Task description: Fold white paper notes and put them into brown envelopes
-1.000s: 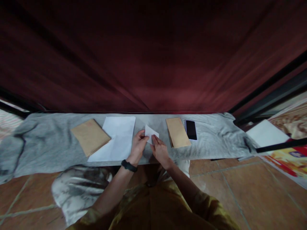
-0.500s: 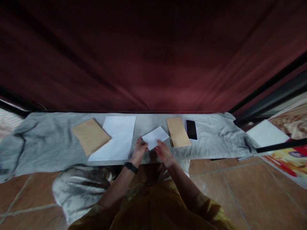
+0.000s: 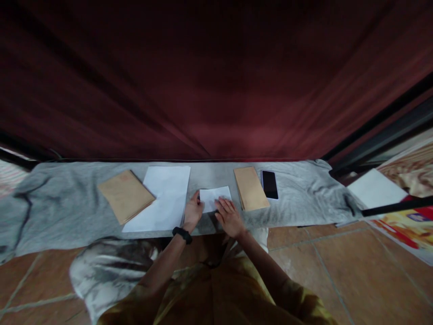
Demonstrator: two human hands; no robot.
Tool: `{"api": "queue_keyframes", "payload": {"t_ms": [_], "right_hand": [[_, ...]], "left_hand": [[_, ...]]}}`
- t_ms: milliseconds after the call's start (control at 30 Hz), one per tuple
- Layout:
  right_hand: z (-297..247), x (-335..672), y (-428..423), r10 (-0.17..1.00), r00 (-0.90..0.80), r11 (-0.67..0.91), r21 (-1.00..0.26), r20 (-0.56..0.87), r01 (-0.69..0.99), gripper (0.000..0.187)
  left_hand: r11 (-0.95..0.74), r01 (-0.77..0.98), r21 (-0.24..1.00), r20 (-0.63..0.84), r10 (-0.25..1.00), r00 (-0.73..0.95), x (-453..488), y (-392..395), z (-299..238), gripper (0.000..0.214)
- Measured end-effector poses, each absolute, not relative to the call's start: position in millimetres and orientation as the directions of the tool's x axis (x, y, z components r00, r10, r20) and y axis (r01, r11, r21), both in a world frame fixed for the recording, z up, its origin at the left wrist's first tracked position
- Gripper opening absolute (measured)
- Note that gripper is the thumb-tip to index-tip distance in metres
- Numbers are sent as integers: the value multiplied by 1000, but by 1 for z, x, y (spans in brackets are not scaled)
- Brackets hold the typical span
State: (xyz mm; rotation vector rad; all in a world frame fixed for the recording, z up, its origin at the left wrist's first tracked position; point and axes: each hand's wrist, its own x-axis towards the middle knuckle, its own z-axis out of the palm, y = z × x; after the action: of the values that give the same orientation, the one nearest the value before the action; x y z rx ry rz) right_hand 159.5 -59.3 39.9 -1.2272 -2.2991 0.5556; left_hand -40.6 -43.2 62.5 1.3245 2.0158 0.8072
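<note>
A small folded sheet of white paper (image 3: 210, 195) lies on the grey cloth in front of me. My left hand (image 3: 192, 212), with a dark band on its wrist, pinches the paper's left edge between thumb and fingers. Stretched out flat, the fingers of my right hand (image 3: 230, 217) press on the paper's lower right part and cover it. Left of my hands is a stack of larger white sheets (image 3: 169, 196), partly under a stack of brown envelopes (image 3: 126, 194). Another stack of brown envelopes (image 3: 251, 188) lies to the right of my right hand.
A smartphone (image 3: 269, 184) with a dark screen lies just right of the right-hand envelopes. Grey cloth (image 3: 301, 194) covers the long narrow surface. A dark red curtain (image 3: 216, 90) hangs behind it, and a black metal frame (image 3: 382, 131) stands at the right.
The paper has gone from tilted in both hands to lying straighter and flat on the cloth. My right hand has changed from pinching its edge to lying flat on it.
</note>
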Motion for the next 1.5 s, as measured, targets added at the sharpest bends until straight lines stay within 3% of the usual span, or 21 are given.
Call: {"api": "queue_keyframes", "payload": {"t_ms": [100,267,367,433,600,800,1033,1500], "right_hand": [[31,159,-65,798,-565,602,-325,211,729,49],[28,159,-67,793,-579,609,-231,186,759,51],[29,160,-66,786,-594,618,-220,171,754,51],[28,160,-65,778,-605,628,-216,169,748,51],[23,167,-65,794,-572,606,-192,208,772,51],[19,181,-68,797,-551,596,-170,248,785,58],[15,182,-69,790,-554,602,-162,262,782,57],[28,156,-54,811,-529,581,-234,251,780,50]], "left_hand": [[287,655,699,-82,942,-325,-37,-47,64,52],[12,871,492,233,962,-145,-16,-74,58,46],[-108,890,443,218,976,10,0,-97,49,50],[-143,933,329,188,979,84,4,-109,43,58],[-157,978,136,158,978,135,-7,-123,35,66],[-119,986,121,191,977,94,-20,-138,30,71],[-117,979,169,225,971,78,-2,-103,44,59],[-54,986,160,142,989,31,-5,-66,22,60]]}}
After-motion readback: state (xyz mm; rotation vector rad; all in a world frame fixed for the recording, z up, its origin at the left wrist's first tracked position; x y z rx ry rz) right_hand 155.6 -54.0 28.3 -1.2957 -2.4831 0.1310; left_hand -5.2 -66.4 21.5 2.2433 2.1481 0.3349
